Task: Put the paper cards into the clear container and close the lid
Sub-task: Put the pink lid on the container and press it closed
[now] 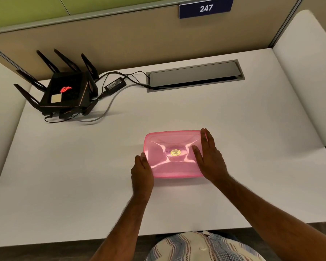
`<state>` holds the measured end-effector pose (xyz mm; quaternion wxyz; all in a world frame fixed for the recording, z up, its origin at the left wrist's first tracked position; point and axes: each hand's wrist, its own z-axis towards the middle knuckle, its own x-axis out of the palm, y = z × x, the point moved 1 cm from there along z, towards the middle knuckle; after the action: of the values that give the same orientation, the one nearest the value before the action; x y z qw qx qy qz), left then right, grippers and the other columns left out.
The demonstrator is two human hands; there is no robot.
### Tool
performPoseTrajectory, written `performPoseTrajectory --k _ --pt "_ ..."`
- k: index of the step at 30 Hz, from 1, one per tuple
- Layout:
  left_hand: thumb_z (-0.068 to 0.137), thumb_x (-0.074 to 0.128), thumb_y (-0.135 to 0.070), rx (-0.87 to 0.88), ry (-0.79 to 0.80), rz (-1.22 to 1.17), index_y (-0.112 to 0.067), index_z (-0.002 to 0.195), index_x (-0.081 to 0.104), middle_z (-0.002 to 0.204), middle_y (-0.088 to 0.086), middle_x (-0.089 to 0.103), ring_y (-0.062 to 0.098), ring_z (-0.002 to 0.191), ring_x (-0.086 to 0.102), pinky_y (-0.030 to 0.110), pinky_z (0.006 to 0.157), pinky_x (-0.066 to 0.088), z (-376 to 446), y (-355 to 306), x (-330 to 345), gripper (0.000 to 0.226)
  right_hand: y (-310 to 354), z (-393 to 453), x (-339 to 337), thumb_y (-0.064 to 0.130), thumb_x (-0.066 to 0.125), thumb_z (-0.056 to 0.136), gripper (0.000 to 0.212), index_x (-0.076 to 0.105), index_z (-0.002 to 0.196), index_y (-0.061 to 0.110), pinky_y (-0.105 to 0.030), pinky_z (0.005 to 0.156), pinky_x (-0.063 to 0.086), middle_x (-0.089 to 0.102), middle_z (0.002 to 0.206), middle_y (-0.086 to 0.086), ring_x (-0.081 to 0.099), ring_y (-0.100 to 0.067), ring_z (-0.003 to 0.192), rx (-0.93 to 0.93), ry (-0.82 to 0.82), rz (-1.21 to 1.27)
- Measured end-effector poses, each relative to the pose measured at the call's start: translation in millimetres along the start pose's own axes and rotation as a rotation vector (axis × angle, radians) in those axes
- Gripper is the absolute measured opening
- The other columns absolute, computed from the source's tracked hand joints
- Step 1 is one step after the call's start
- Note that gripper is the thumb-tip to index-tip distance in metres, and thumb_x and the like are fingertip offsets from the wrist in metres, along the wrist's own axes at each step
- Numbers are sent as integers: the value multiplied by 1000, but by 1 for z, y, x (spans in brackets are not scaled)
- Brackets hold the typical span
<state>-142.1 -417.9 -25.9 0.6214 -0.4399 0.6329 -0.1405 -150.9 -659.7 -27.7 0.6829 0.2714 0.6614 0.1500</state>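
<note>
The router (64,91), black with several upright antennas and a red lit emblem on top, sits at the 10 o'clock position of the white desk (102,166). A tan sticker is fixed to its top face. Just to its right lies a black power adapter (114,84), with dark and grey cables (105,112) running between router, adapter and the grey cable hatch (195,75) at 12 o'clock. The hatch flap is partly raised. Above the hatch, on the partition, a blue plate (205,8) reads 247.

The left hand (142,171) is at the left near corner of the container, at the 7 o'clock side of the lid. Its fingers are curled together around the corner edge, gripping it, with the thumb at the lid rim.

The pink lid (169,153) is seated on the container (174,176) near the desk centre, slightly toward 5 o'clock. A round gold sticker (175,152) marks the lid centre. The container wall is mostly hidden under the lid; the contents cannot be made out.

The right hand (208,157) lies flat on the right side of the lid, at its 3 o'clock edge. Its fingers are straight and close together, pointing toward 12 o'clock, thumb spread inward on the lid surface.

A striped shirt (201,247) shows at 6 o'clock.
</note>
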Motion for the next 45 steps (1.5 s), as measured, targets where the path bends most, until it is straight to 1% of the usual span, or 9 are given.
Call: performPoseTrajectory --k 7,13,17,22,30,33,35,38,45 --pt "103 35 -48 3 101 140 -16 76 45 72 4 58 37 74 56 39 64 45 17 5 -11 43 -6 7 -9 47 46 101 63 24 155 24 -46 103 43 28 159 4 45 -20 136 4 16 207" --pt "99 40 -58 107 144 231 -19 82 45 77 1 60 34 77 59 37 67 45 59 -21 -17 43 -2 50 -18 43 48 102 31 55 110 15 -45 90 46 57 109 -7 56 -27 103 178 -28 290" --pt "99 38 -63 209 167 300 -16 88 48 87 5 64 34 81 59 37 69 44 88 -51 -5 49 2 78 -18 52 37 103 44 47 84 14 -36 69 38 55 84 -3 54 -27 79 229 65 171" --pt "102 29 -60 237 310 515 -9 107 62 112 17 67 41 104 62 44 88 51 112 -70 14 61 2 93 -15 48 36 104 46 41 72 15 -35 63 34 49 67 0 51 -32 69 207 97 25" --pt "109 33 -34 277 243 441 0 99 65 103 23 71 45 101 64 45 83 50 116 -66 28 48 5 99 -14 28 38 101 33 45 77 6 -34 60 34 51 64 -6 53 -36 65 236 119 -26" --pt "108 31 -39 232 282 396 -4 107 65 108 19 70 43 104 64 42 84 50 117 -65 27 49 7 99 -15 26 38 100 32 41 73 9 -35 58 35 48 62 -7 51 -38 64 244 114 -30" --pt "106 29 -45 196 316 380 -10 110 63 111 15 69 40 105 63 40 84 48 118 -63 25 49 7 98 -18 30 37 102 36 38 71 12 -36 60 36 47 63 -5 51 -37 65 226 113 -36" --pt "104 32 -52 194 293 357 -14 85 50 97 16 68 43 93 62 41 76 46 116 -62 20 46 7 93 -23 45 34 105 43 41 75 15 -39 68 42 52 70 -3 53 -34 71 197 104 0" --pt "95 33 -70 91 258 263 -22 88 41 85 2 61 35 83 58 39 71 43 89 -40 4 50 -1 62 -32 72 29 95 44 47 101 32 -38 77 43 57 98 8 60 -21 83 279 13 178"
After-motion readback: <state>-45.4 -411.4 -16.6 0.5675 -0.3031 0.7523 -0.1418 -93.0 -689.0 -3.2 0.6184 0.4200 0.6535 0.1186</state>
